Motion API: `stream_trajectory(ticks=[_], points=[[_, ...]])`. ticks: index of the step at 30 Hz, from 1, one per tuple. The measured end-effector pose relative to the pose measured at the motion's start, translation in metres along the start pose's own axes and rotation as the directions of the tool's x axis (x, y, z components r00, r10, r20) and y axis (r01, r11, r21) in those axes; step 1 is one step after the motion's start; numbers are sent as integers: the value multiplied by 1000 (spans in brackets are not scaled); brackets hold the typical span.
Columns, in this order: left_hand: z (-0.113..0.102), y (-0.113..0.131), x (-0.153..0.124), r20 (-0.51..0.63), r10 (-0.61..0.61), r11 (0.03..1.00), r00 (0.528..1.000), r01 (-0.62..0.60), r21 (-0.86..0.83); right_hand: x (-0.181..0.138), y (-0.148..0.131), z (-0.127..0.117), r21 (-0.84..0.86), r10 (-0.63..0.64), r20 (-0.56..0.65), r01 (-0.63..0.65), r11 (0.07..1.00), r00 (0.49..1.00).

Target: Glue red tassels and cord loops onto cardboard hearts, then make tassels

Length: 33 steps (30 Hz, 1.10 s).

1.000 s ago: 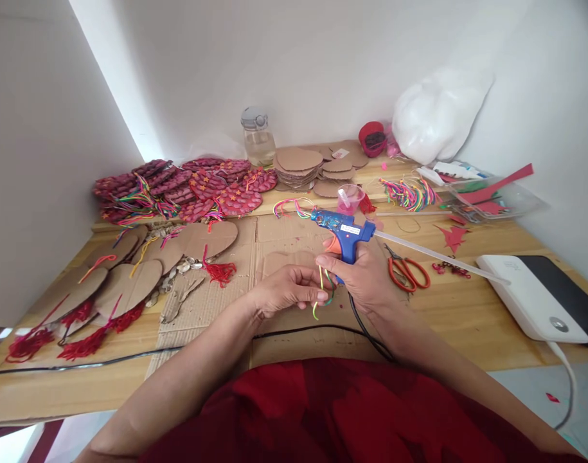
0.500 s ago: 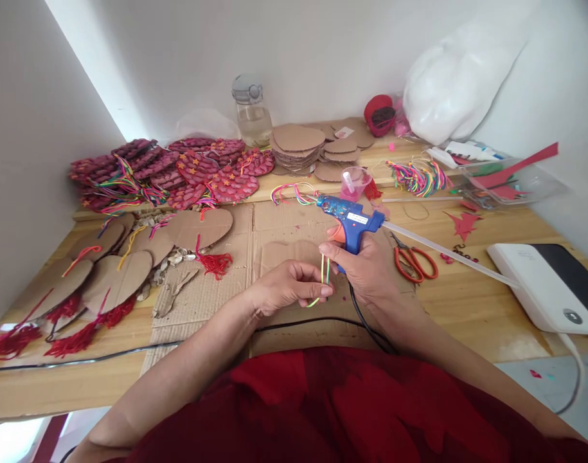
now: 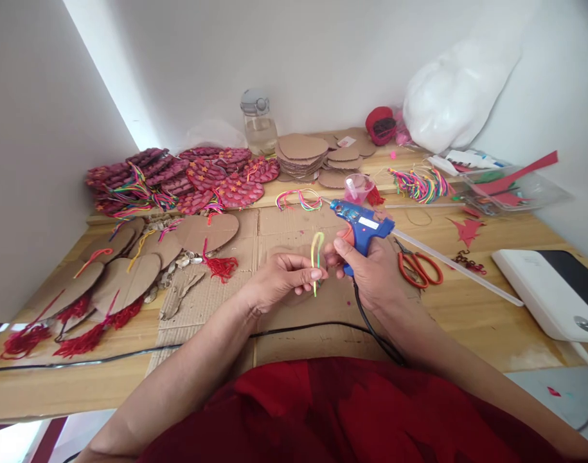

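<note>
My right hand [image 3: 371,273] grips a blue hot glue gun [image 3: 364,226] by its handle, nozzle pointing left, with a long clear glue stick [image 3: 457,263] sticking out behind it to the right. My left hand [image 3: 279,278] pinches a short loop of yellow and green cord [image 3: 316,252] upright, just left of the gun. Both hands hover over a cardboard heart lying on a flat cardboard mat [image 3: 274,231]. The gun's black cable [image 3: 365,321] runs down toward me.
Red scissors [image 3: 419,270] lie right of the gun. Cardboard hearts with red tassels [image 3: 124,283] lie at left, decorated red hearts [image 3: 197,180] behind them. A water bottle [image 3: 258,128], cardboard stack [image 3: 301,154], coloured cords [image 3: 419,183], a clear tray [image 3: 510,190] and a white device [image 3: 549,289] surround the mat.
The cord loop was turned from hanging down to standing upright in my left fingers. The glue gun shifted slightly right, and my view moved a little.
</note>
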<state>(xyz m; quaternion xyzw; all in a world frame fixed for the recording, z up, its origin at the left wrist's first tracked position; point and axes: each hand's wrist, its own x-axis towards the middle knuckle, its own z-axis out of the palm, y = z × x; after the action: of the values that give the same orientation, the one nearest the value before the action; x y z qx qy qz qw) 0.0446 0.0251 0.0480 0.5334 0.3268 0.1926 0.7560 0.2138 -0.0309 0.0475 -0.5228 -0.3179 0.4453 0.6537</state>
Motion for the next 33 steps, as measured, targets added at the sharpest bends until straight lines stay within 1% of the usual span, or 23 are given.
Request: stream_trajectory(ticks=[4,7,9,11,14,18,26,28,33], points=[[-5,-1,1,-90,114,990,989,-121,-72,-9,6,4,55,132,106,-139,989,986],[-6,-3,2,-106,175,978,979,-185,-98,-15,9,7,80,208,153,-221,972,966],[-6,-4,3,-107,198,973,974,-208,-99,-17,9,9,92,223,184,-242,966,957],[-6,-5,4,-117,200,972,973,-212,-103,-18,8,10,86,235,201,-257,963,951],[-5,-5,5,-127,196,973,972,-209,-97,-18,8,11,61,259,183,-274,960,948],[-6,-4,5,-142,209,973,968,-220,-65,-17,12,10,81,235,152,-249,965,960],[-3,-1,4,-264,268,963,927,-269,32,-19,11,11,94,247,118,-259,961,962],[-2,0,4,-280,278,959,919,-280,33,-18,12,11,98,239,125,-252,963,963],[-2,-1,5,-285,279,955,917,-297,-20,-17,16,10,118,237,155,-257,959,959]])
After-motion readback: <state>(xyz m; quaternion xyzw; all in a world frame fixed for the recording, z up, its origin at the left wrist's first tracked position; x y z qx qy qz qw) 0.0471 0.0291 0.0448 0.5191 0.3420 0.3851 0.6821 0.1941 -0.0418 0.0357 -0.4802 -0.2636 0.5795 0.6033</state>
